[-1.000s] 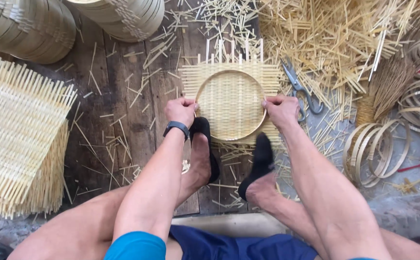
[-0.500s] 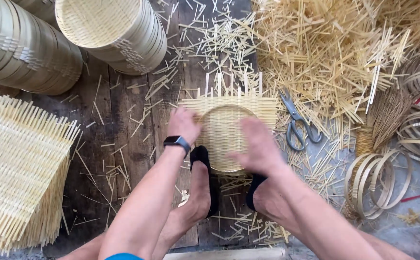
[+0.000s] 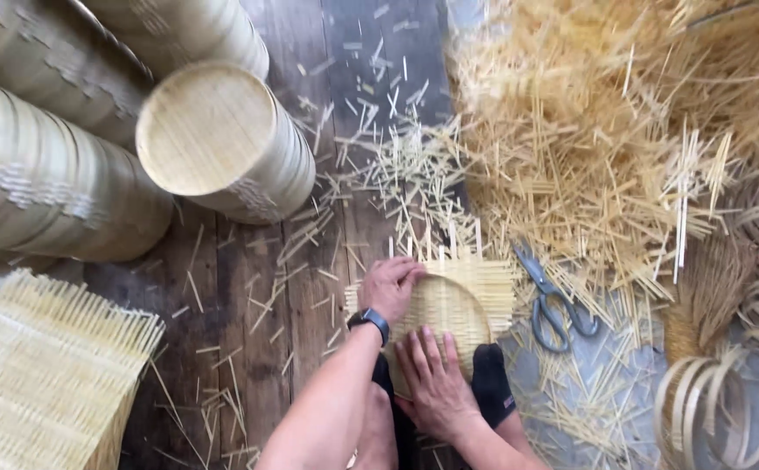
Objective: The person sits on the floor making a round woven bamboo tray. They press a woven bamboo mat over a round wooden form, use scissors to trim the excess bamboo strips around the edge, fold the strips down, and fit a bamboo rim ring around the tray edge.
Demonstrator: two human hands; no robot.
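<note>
Hands shifted on the woven bamboo tray [image 3: 449, 309]; view tilted forward.

Right hand [image 3: 434, 383] left the tray's right rim and came to lie flat, fingers spread, on its near face. Left hand [image 3: 391, 285] moved up to the upper-left rim. Stacked baskets [image 3: 214, 139] came further into view; scissors [image 3: 556, 300] sat lower in the view.

Woven bamboo mat [image 3: 475, 283], pale yellow, lying flat on the plank floor near its lower middle, between the feet. Pressed into a shallow round bowl at the centre, ringed by a bamboo hoop [image 3: 481, 318]. Loose strip ends sticking out past the hoop along the far and right sides, uncut.
</note>
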